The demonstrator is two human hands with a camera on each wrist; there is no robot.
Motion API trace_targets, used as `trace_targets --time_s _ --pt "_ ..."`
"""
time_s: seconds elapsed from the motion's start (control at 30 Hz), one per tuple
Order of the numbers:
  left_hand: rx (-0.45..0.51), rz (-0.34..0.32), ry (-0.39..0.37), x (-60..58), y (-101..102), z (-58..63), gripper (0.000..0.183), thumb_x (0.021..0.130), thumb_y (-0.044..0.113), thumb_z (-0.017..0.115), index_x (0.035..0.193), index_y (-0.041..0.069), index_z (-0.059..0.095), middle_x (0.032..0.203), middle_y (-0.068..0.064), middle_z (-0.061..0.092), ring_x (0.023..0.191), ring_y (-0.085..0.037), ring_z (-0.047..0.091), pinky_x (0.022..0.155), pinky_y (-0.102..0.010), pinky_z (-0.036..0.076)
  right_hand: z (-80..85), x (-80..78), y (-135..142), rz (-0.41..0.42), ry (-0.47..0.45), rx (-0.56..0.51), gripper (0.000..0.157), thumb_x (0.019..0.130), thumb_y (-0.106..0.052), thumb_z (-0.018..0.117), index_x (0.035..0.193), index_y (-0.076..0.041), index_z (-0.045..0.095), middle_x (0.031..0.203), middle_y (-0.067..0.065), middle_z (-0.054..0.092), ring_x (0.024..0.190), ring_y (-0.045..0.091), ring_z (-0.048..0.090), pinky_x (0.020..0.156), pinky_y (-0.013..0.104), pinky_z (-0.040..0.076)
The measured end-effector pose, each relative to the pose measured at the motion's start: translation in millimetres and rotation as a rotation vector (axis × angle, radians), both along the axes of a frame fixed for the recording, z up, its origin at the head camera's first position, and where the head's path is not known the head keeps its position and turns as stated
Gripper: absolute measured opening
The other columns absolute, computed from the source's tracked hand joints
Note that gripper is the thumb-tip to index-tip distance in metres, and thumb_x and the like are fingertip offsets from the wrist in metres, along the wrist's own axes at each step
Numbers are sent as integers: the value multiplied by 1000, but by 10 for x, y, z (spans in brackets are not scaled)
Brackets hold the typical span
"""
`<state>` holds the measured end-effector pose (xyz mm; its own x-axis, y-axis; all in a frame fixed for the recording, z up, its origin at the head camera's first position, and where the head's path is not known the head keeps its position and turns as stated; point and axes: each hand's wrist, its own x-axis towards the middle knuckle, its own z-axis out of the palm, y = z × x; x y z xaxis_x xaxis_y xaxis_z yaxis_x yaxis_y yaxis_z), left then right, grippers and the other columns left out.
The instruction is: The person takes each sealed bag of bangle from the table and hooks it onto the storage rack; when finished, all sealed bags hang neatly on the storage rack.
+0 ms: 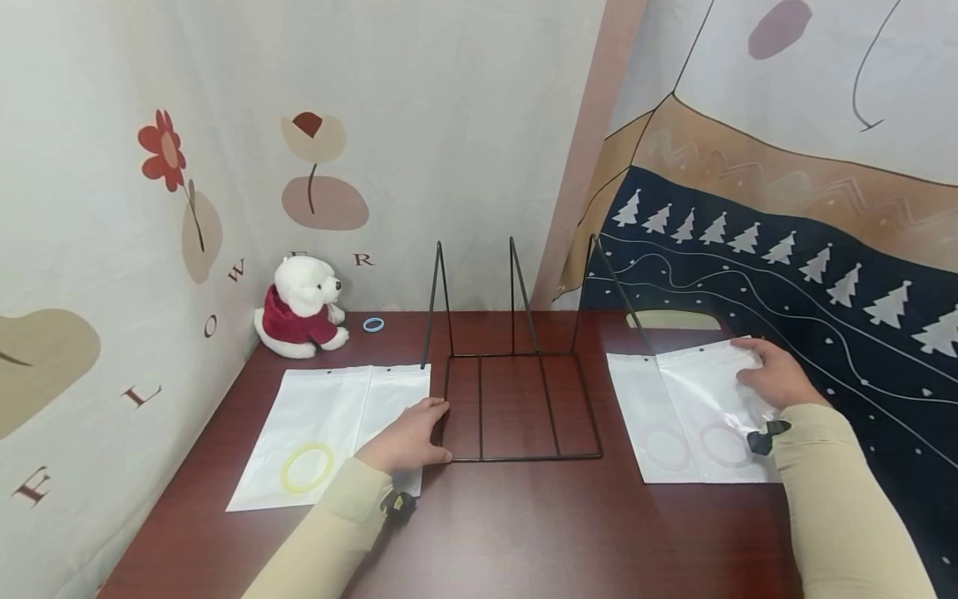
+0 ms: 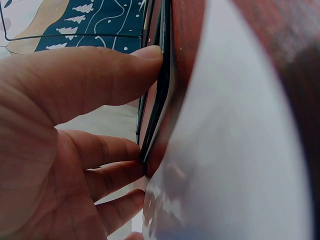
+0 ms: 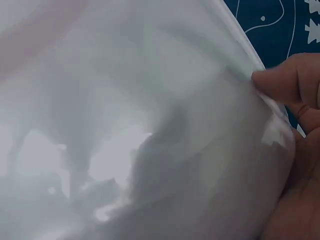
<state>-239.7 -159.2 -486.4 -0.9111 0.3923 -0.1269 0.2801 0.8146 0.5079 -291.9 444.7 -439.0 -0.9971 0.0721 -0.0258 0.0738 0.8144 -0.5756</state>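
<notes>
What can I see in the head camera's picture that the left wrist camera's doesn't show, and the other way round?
Only the head view shows the white toy bear, the light blue ring, the yellow ring and the right hand pinching the right white bag.

Only the left wrist view shows the left hand from its palm side.

Both show that hand touching the black wire rack, plus the reddish-brown table and dark tree-print cloth.

Dark red capital letters point(image 1: 236, 270) on the pale fabric wall hanging point(image 1: 449, 141) read F, L, O, W, a partly hidden letter, R.
</notes>
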Motion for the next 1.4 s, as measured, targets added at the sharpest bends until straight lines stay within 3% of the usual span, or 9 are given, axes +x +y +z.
trace_targets --time_s 0.33,0.63,0.9,1.4 --pt "-2 6 -2 9 -11 17 87 83 22 86 153 -9 46 161 -25 44 149 -47 42 123 -57 37 44 -3 -72 -93 21 -66 52 105 -25 61 148 3 49 162 40 27 147 66 25 113 79 30" --pt "-4 3 0 11 -6 13 86 83 23 85 153 -9 46 161 -24 44 149 -47 42 123 -57 37 152 15 -139 -84 59 -80 49 104 -19 61 145 5 49 163 38 29 150 64 22 116 79 24" --pt "-4 4 -5 4 -10 5 86 83 23 85 154 -8 46 161 -23 44 149 -46 42 123 -57 37 270 92 -189 -84 37 -113 57 104 -17 60 157 -1 43 169 33 22 153 61 16 115 82 19" --pt "6 2 -6 9 -9 -1 86 83 23 85 153 -9 46 161 -25 44 149 -47 42 122 -57 37 395 229 -249 -80 88 -129 53 106 -17 53 157 -5 47 168 31 26 153 59 22 113 83 24"
